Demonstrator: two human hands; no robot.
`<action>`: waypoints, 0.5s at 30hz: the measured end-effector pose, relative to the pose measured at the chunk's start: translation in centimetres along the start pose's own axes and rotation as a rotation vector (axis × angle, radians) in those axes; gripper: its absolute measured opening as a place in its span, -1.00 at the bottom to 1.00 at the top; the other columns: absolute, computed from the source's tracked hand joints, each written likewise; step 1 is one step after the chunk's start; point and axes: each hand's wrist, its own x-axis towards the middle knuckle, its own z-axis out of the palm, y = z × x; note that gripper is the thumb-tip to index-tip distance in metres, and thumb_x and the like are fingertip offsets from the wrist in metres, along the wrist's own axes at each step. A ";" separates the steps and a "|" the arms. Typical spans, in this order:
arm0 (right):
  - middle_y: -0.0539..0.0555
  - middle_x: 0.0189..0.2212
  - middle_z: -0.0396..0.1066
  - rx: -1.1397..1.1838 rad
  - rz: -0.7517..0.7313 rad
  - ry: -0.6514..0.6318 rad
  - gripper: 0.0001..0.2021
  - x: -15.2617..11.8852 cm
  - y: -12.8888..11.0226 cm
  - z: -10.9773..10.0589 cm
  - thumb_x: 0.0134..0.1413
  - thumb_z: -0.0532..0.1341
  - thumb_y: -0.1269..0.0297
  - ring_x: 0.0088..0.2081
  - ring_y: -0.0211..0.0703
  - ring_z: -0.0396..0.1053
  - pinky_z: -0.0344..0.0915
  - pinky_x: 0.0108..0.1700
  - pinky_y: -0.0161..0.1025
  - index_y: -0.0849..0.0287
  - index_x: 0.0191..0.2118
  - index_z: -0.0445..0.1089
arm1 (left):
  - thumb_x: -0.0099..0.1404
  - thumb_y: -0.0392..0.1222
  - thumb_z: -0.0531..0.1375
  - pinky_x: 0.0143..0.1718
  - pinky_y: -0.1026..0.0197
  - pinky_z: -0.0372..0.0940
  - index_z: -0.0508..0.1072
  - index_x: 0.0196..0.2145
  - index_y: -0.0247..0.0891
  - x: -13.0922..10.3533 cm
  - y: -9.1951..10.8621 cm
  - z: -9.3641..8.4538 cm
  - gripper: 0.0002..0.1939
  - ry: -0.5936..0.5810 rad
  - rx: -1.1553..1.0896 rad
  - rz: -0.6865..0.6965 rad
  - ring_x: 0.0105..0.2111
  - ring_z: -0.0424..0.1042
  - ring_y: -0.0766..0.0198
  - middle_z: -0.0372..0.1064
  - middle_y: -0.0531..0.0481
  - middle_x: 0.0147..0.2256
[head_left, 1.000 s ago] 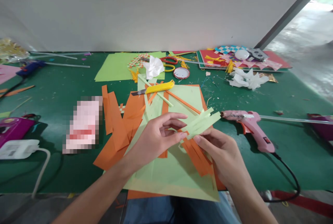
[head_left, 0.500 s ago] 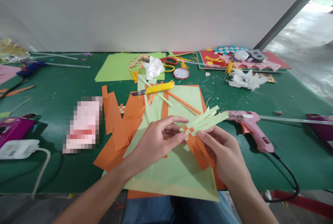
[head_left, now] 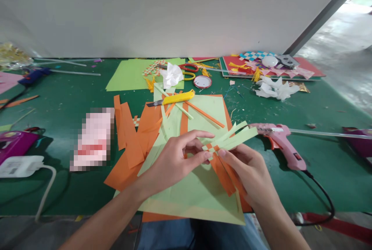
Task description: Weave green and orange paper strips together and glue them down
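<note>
Between my hands is a small weave of paper strips (head_left: 226,172), light green ones fanning to the upper right and orange ones hanging toward me. My left hand (head_left: 186,151) pinches the checkered left corner of it between thumb and fingers. With thumb on top, my right hand (head_left: 247,168) grips the weave's right side; its other fingers are partly hidden behind the strips. Under both hands lie light green paper sheets (head_left: 209,199) over orange ones. A yellow utility knife (head_left: 178,98) with its blade out rests on the paper beyond my hands.
A pink hot glue gun (head_left: 286,143) lies at the right, its cord running off the front edge. Orange paper pieces (head_left: 130,149) are left of my hands. Scissors (head_left: 190,72), crumpled tissue (head_left: 172,76) and a round lid (head_left: 202,82) sit farther back. A white plug (head_left: 21,166) is at far left.
The woven strips have shifted slightly right and tilted a little. My right thumb has moved onto the checkered part, and my left fingers have edged right with it.
</note>
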 end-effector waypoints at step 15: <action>0.15 -0.29 0.48 -0.994 -1.262 0.159 -0.72 -0.2 -0.2 -1.1 -0.02 0.29 0.62 -0.19 0.00 0.39 0.36 -0.21 -0.06 0.19 -0.18 0.49 | 0.31 -0.09 0.23 -0.54 0.42 0.19 0.41 0.01 -0.10 0.4 -0.4 -0.7 -0.69 -0.016 -0.147 -0.092 -0.59 0.27 0.52 0.42 0.13 -0.40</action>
